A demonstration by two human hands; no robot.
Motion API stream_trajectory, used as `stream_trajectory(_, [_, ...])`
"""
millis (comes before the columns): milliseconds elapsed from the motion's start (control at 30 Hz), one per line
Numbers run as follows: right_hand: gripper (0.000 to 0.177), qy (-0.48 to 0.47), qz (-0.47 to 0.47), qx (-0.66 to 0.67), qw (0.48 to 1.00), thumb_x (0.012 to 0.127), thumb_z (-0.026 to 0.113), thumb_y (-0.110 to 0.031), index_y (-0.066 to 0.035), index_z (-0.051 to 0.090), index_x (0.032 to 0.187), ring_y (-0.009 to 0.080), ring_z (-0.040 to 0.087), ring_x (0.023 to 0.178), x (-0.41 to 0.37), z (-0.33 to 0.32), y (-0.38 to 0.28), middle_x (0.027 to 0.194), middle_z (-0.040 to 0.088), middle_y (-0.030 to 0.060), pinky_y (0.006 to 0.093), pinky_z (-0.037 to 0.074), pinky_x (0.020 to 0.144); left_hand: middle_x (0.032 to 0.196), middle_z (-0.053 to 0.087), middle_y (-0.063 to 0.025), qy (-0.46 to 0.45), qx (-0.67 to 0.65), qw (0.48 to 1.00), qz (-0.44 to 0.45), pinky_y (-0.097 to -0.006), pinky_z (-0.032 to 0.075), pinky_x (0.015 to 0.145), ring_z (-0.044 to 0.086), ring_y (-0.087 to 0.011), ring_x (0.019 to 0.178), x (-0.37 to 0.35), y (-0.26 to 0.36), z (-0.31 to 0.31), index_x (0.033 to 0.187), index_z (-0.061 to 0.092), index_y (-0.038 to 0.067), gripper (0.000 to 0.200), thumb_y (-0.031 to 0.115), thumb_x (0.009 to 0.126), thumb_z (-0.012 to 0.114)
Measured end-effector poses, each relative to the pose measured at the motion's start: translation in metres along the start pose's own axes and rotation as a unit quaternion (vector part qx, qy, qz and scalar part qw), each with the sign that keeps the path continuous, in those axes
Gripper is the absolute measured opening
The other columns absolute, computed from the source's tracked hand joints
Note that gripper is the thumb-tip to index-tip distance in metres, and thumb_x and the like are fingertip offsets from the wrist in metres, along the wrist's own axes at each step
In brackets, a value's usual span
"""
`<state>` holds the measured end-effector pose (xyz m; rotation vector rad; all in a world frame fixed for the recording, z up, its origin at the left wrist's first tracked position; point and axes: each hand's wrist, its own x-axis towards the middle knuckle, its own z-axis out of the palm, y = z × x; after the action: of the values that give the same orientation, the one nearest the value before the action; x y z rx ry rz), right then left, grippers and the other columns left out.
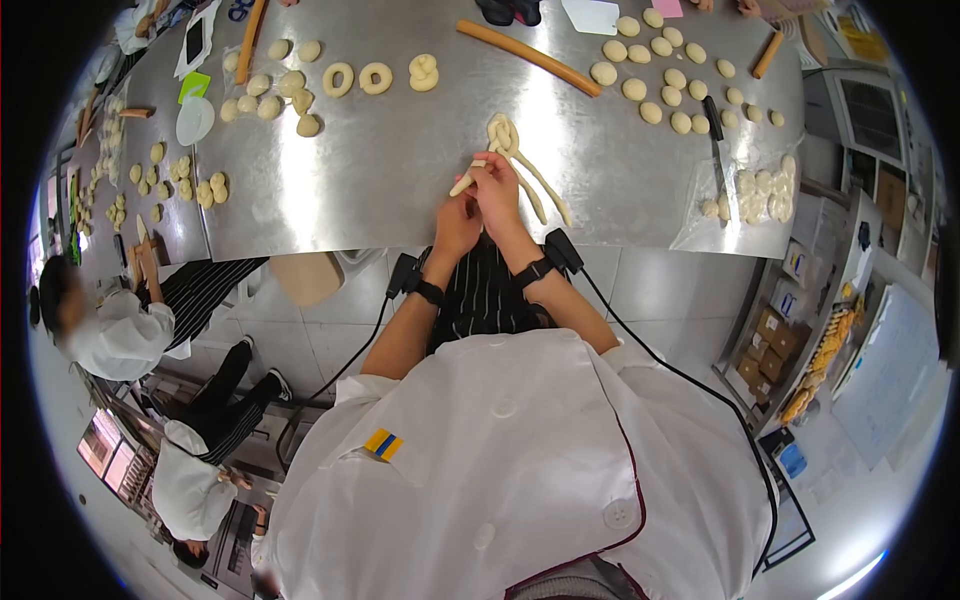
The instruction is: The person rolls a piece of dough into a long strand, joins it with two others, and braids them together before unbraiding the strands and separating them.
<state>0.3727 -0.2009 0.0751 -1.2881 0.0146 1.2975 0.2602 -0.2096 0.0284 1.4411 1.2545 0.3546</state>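
Note:
A partly braided piece of dough (503, 130) lies on the steel table in front of me, its plaited end pointing away. Two loose dough strands trail from it toward the table's near edge. Another strand (462, 185) bends left, pinched in the fingers of my right hand (495, 192). Close beside, and touching my right hand, is my left hand (459, 224) with its fingers curled in; what they hold, if anything, is hidden. Beyond my hands lie two dough rings (339, 80) and a knotted dough piece (423, 72).
Dough balls (641, 53) lie at the back right, near a rolling pin (528, 57) and a black-handled knife (713, 118). Plastic (735, 215) covers more balls at right. Knotted dough pieces (258, 85) sit at left. A co-worker (115, 325) works at the left.

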Motion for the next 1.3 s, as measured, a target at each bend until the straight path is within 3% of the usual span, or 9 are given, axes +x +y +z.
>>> stream_trajectory(133, [0.028, 0.002, -0.001, -0.026, 1.000, 0.097, 0.059, 0.002, -0.002, 0.060, 0.124, 0.0203, 0.073, 0.087, 0.004, 0.006, 0.009, 0.095, 0.058, 0.0047, 0.0319, 0.062, 0.078, 0.109, 0.076, -0.0226, 0.033, 0.008, 0.993, 0.117, -0.0502, 0.057, 0.081, 0.074, -0.0401, 0.096, -0.011, -0.002, 0.025, 0.121, 0.070, 0.002, 0.030, 0.011, 0.092, 0.070])
stream_trajectory(400, [0.029, 0.031, -0.094, -0.257, 0.961, 0.086, 0.069, -0.004, -0.003, 0.067, 0.115, 0.0183, 0.071, 0.081, 0.019, 0.001, 0.038, 0.088, 0.065, 0.0052, 0.0316, 0.056, 0.071, 0.111, 0.075, -0.0242, -0.037, 0.041, 0.994, 0.093, -0.0522, 0.056, 0.084, 0.073, -0.0410, 0.100, -0.011, -0.022, 0.043, 0.123, 0.068, 0.001, 0.032, 0.013, 0.093, 0.070])
stream_trajectory(633, [0.030, 0.029, -0.048, -0.387, 0.920, 0.083, 0.071, -0.005, -0.004, 0.070, 0.113, 0.0261, 0.072, 0.081, 0.011, -0.011, 0.044, 0.087, 0.072, 0.0137, 0.0384, 0.057, 0.075, 0.113, 0.075, -0.0253, -0.172, 0.104, 0.976, 0.085, -0.0538, 0.056, 0.087, 0.073, -0.0418, 0.103, -0.023, -0.046, 0.005, 0.125, 0.067, 0.001, 0.035, 0.014, 0.093, 0.070])
stream_trajectory(700, [0.027, -0.003, -0.111, -0.406, 0.907, 0.085, 0.068, -0.003, -0.004, 0.071, 0.112, 0.0324, 0.073, 0.084, 0.005, -0.013, 0.041, 0.087, 0.072, 0.0178, 0.0424, 0.058, 0.077, 0.122, 0.072, -0.0232, -0.109, 0.210, 0.963, -0.131, -0.0498, 0.053, 0.096, 0.068, -0.0430, 0.111, -0.021, -0.002, -0.037, 0.131, 0.065, 0.001, 0.044, 0.016, 0.090, 0.072])
stream_trajectory(733, [0.027, -0.001, -0.111, -0.405, 0.908, 0.085, 0.068, -0.003, -0.004, 0.071, 0.112, 0.0324, 0.073, 0.084, 0.000, -0.015, 0.038, 0.087, 0.072, 0.0178, 0.0424, 0.058, 0.077, 0.122, 0.072, -0.0232, -0.111, 0.212, 0.962, -0.131, -0.0498, 0.053, 0.096, 0.068, -0.0430, 0.111, -0.016, 0.012, -0.043, 0.131, 0.065, 0.001, 0.044, 0.016, 0.090, 0.072])
stream_trajectory(800, [0.027, -0.050, -0.198, -0.471, 0.858, 0.092, 0.064, -0.004, -0.007, 0.070, 0.118, 0.0320, 0.072, 0.081, -0.010, -0.025, 0.025, 0.090, 0.072, 0.0155, 0.0409, 0.058, 0.076, 0.120, 0.070, -0.0203, 0.091, 0.233, 0.968, 0.020, -0.0491, 0.052, 0.097, 0.065, -0.0412, 0.112, 0.002, 0.028, -0.047, 0.125, 0.067, 0.003, 0.042, 0.015, 0.086, 0.075])
stream_trajectory(900, [0.029, 0.040, -0.311, -0.522, 0.793, 0.092, 0.062, 0.000, -0.007, 0.069, 0.119, 0.0349, 0.071, 0.079, -0.022, -0.046, -0.002, 0.092, 0.070, 0.0159, 0.0437, 0.058, 0.073, 0.114, 0.067, -0.0176, 0.059, 0.301, 0.938, 0.162, -0.0474, 0.051, 0.096, 0.062, -0.0413, 0.109, 0.022, 0.026, -0.030, 0.118, 0.066, 0.004, 0.034, 0.011, 0.086, 0.076])
stream_trajectory(1100, [0.033, 0.116, -0.393, -0.634, 0.656, 0.089, 0.068, 0.001, -0.006, 0.068, 0.121, 0.0378, 0.063, 0.105, -0.010, -0.101, -0.022, 0.117, 0.064, 0.0167, 0.0485, 0.053, 0.090, 0.112, 0.064, -0.0170, 0.027, 0.295, 0.941, 0.166, -0.0512, 0.051, 0.094, 0.060, -0.0434, 0.106, 0.035, 0.007, -0.011, 0.117, 0.066, 0.005, 0.027, 0.004, 0.090, 0.070])
stream_trajectory(1300, [0.034, 0.055, -0.333, -0.625, 0.704, 0.090, 0.072, -0.002, -0.006, 0.068, 0.124, 0.0370, 0.062, 0.108, 0.007, -0.130, -0.019, 0.118, 0.064, 0.0150, 0.0487, 0.051, 0.092, 0.120, 0.061, -0.0190, 0.071, 0.320, 0.933, 0.150, -0.0509, 0.049, 0.098, 0.058, -0.0427, 0.111, 0.030, 0.002, -0.008, 0.121, 0.064, 0.004, 0.030, 0.008, 0.092, 0.070])
